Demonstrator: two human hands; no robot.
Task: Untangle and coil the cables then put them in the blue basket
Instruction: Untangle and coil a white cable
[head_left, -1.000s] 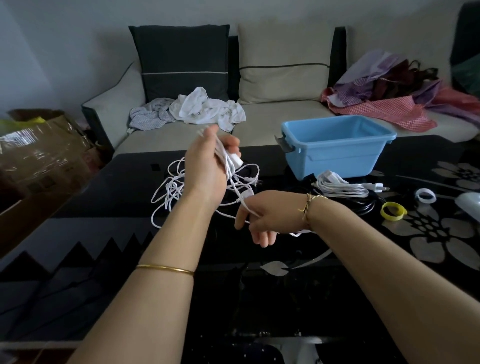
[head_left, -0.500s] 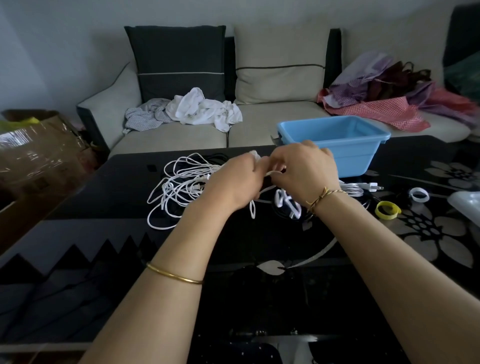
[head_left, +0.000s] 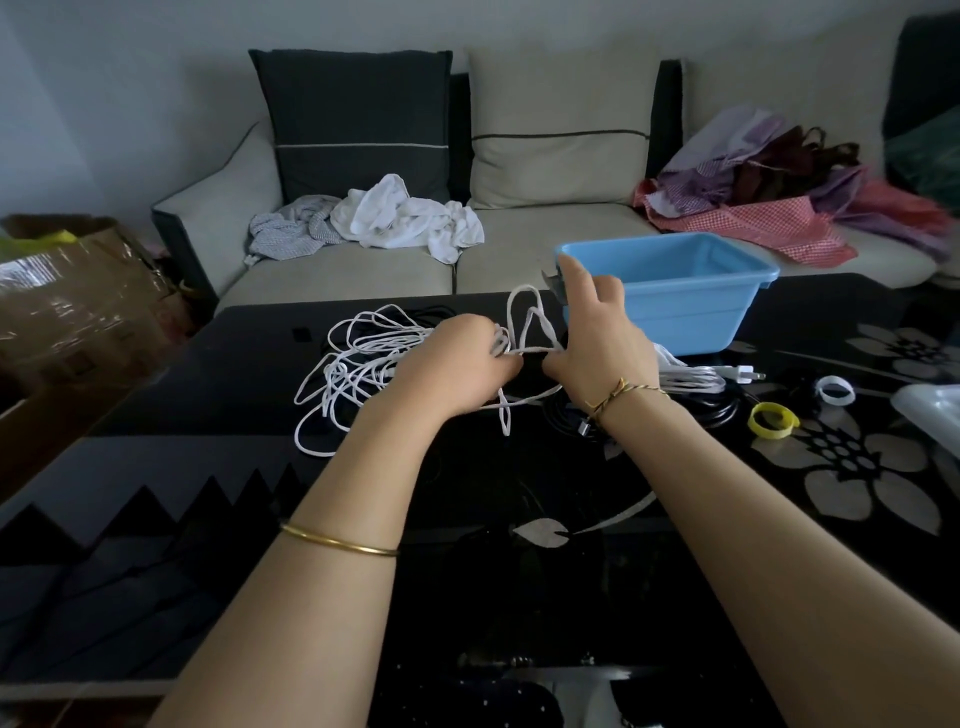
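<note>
White cable (head_left: 358, 364) in left hand (head_left: 457, 369), right hand (head_left: 597, 343)

Both hands meet over the black table (head_left: 208, 410), just in front of the blue basket (head_left: 675, 317). The left hand (head_left: 462, 364) grips a bunch of the white cable (head_left: 358, 358), whose loose tangle sprawls on the table to its left. The right hand (head_left: 597, 343) pinches a strand low down, forefinger raised, and a loop stands up between the two hands. Beside the basket lies a coiled cable (head_left: 693, 376) with a plug, and near it a yellow ring (head_left: 773, 420) and a white ring (head_left: 835, 391).
</note>
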